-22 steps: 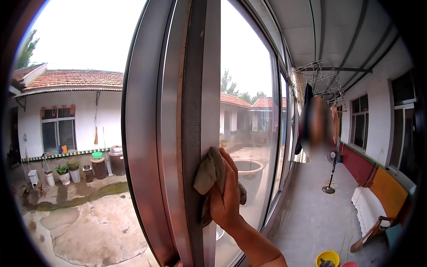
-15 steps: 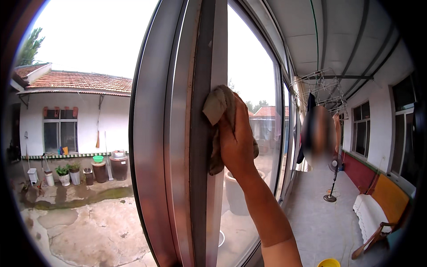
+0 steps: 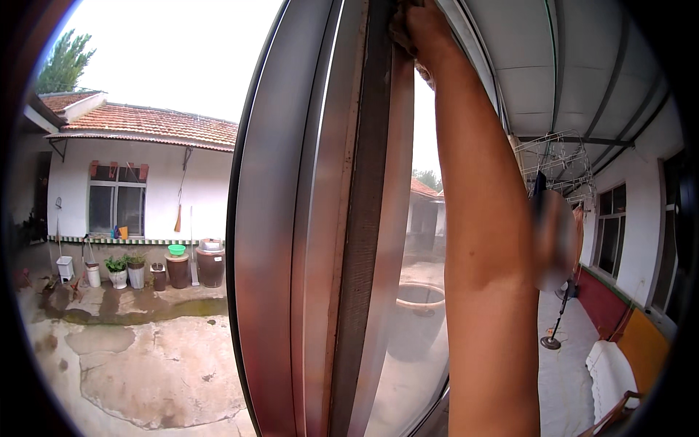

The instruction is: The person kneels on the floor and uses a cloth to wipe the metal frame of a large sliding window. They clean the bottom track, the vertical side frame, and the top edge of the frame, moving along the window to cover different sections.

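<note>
**A:** Where is the right hand [image 3: 422,29]?

**B:** At the very top of the frame, centre, the arm stretched straight up from the lower edge. The hand is pressed against the upright window frame [image 3: 364,240], the grey metal post that runs down the middle of the picture. A scrap of cloth [image 3: 397,29] shows under the fingers at the top edge; most of it is hidden, so I cannot tell how firmly the hand is closed on it.

**A:** And the left hand?

**B:** Not in the picture.

**A:** How should a wipe up there go?

**B:** In my judgement, keep the cloth flat on the dark strip of the post, not bunched, and press evenly so it follows the groove. At full reach the pressure drops, so slow strokes serve better than quick ones. The glass pane [image 3: 408,306] just right of the post looks hazy; keeping the cloth on the metal avoids smearing it.
</note>
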{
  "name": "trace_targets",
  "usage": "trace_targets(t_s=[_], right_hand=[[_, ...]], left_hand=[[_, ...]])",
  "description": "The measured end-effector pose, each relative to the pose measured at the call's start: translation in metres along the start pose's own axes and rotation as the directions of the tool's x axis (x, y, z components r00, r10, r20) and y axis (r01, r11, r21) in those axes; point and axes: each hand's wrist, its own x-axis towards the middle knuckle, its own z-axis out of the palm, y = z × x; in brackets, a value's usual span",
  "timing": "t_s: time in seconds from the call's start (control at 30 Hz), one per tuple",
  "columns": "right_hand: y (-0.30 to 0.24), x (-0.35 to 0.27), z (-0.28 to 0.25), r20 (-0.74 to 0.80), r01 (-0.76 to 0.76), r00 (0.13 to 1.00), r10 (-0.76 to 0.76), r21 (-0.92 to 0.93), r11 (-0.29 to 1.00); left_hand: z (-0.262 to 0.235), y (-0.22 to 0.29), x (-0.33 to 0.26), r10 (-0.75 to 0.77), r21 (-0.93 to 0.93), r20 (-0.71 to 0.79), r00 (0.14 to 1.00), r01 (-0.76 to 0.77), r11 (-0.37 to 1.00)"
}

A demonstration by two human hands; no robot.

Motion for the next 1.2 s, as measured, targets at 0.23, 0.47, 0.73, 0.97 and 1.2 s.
trace_targets(t_s=[0.23,0.47,0.73,0.97,1.2], right_hand=[[-0.027,-0.049,0.016,-0.035,0.03,0.999,-0.022,0.241,0.97],[-0.002,-0.12,0.001,-0.121,0.291,0.949,-0.29,-0.015,0.957],[-0.025,-0.272,-0.022,-0.088,0.22,0.966,-0.242,-0.203,0.954],[-0.021,-0.371,-0.001,-0.219,0.209,0.954,-0.203,0.002,0.978],[-0.047,-0.512,-0.014,-0.152,-0.107,0.985,0.079,-0.191,0.976]], left_hand=[[0.0,0.003,-0.011,-0.004,0.012,0.006,1.0,0.004,1.0],[-0.002,0.001,-0.004,0.043,0.08,0.073,0.996,-0.049,0.996],[-0.015,0.014,0.008,-0.075,0.057,0.304,0.95,0.061,0.997],[-0.037,0.031,0.03,-0.405,0.146,0.484,0.775,0.385,0.911],[-0.025,0.029,0.039,-0.411,0.195,0.516,0.751,0.365,0.911]])
